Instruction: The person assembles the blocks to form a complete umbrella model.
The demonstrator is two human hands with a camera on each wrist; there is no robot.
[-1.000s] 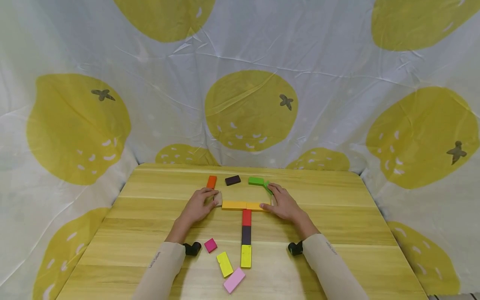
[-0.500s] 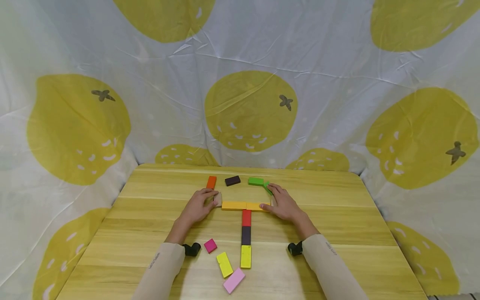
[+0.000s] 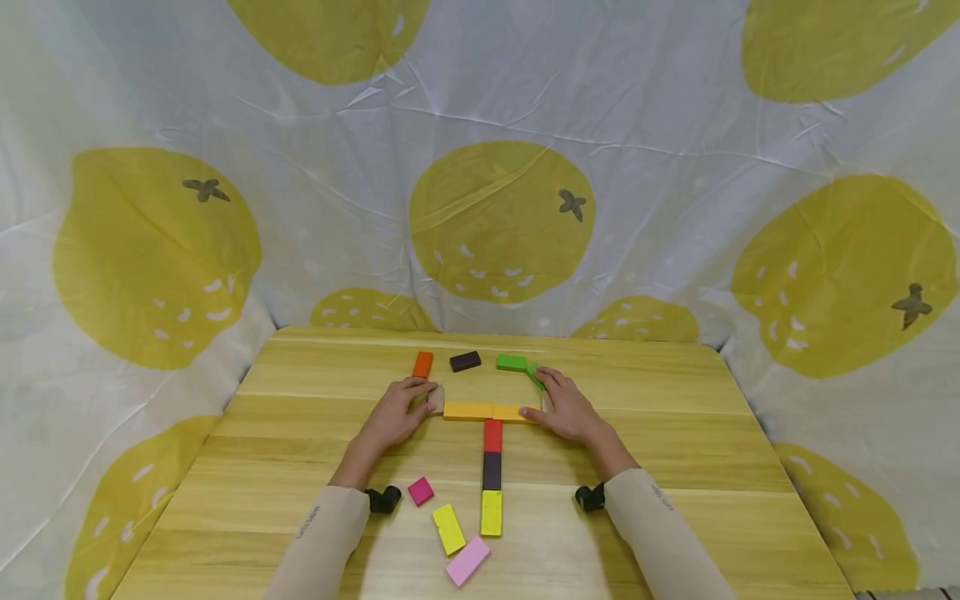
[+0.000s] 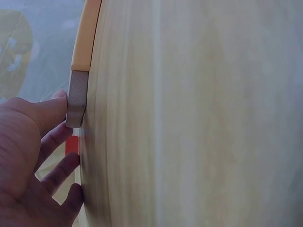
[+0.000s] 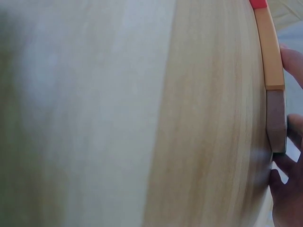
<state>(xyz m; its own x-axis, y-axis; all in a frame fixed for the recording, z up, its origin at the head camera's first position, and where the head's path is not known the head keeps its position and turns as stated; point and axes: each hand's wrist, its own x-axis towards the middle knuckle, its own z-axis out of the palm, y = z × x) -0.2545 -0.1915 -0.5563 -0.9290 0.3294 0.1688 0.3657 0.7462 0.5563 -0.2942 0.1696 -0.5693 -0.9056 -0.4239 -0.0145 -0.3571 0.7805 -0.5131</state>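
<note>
Lemon-printed pale cloth (image 3: 652, 250), hung beyond the far edge of a wood-grained tabletop (image 3: 712, 517).

Head view: two amber rectangular bars (image 3: 468, 411), laid end to end at the tabletop's middle. Left end: a tan wood-coloured block (image 3: 437, 400), pinched between thumb and fingers of the left hand (image 3: 393, 414). Right end: a matching tan block (image 3: 547, 402), largely covered by the right hand (image 3: 572, 410), its fingers spread, its thumb laid at the right bar. Near its fingertips: a slanted green block (image 3: 536, 377). Toward the near edge, in line: a red block (image 3: 492, 435), a dark purple block (image 3: 492, 471), a yellow block (image 3: 491, 512). Toward the far edge: an orange-red block (image 3: 423, 364), a black block (image 3: 465, 361).

Left wrist view: tan block abutted to bar, thumb pressed against it, lower fingers loosely parted.

Right wrist view: matching block abutted likewise; whether it is gripped cannot be told.

Handling, as judged: ends best squared by light, equal pressure from both sides, so that the seams are kept closed and the slanted block is left undisturbed.
</note>
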